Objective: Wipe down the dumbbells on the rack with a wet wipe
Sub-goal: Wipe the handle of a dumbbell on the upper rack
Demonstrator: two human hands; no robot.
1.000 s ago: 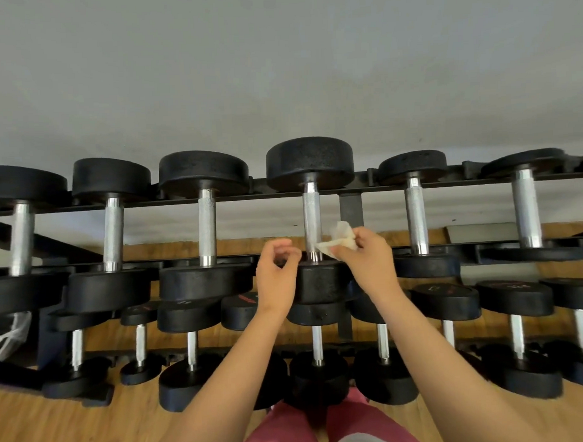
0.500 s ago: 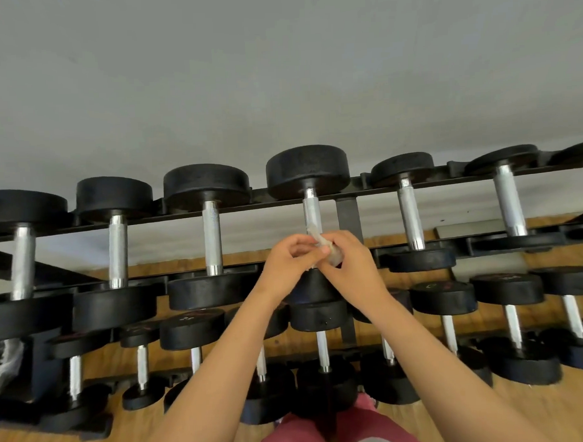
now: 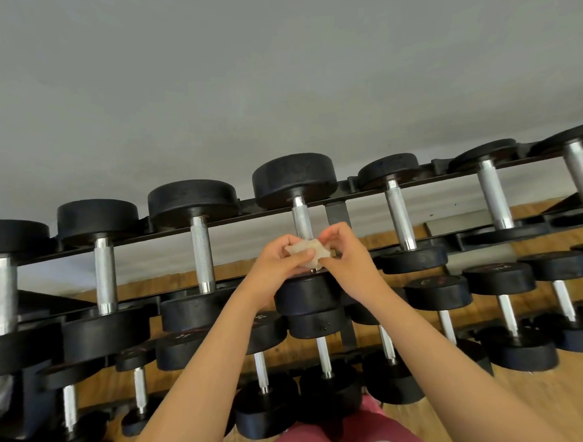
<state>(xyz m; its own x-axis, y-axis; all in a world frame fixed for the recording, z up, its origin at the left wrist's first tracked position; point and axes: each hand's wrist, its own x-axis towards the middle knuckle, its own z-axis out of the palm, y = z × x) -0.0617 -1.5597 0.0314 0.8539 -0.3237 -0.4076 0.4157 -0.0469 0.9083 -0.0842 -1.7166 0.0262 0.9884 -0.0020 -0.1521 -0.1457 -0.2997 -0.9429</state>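
A crumpled white wet wipe [image 3: 306, 252] is pinched between my left hand [image 3: 278, 264] and my right hand [image 3: 346, 257], just in front of the steel handle [image 3: 301, 220] of the middle dumbbell [image 3: 293, 177] on the top tier. Both hands hover over that dumbbell's near black head [image 3: 307, 294]. Several black dumbbells with steel handles lie side by side on the black rack [image 3: 198, 229], on an upper and a lower tier.
A grey wall [image 3: 278, 72] rises behind the rack. A wooden floor [image 3: 538, 407] lies under it. Lower-tier dumbbells [image 3: 499, 289] sit close under my forearms. My pink-clad legs [image 3: 347, 433] show at the bottom edge.
My left hand, empty a second ago, has come across and now pinches the wipe together with my right hand. The view has tilted, with the rack sliding lower and slanting.
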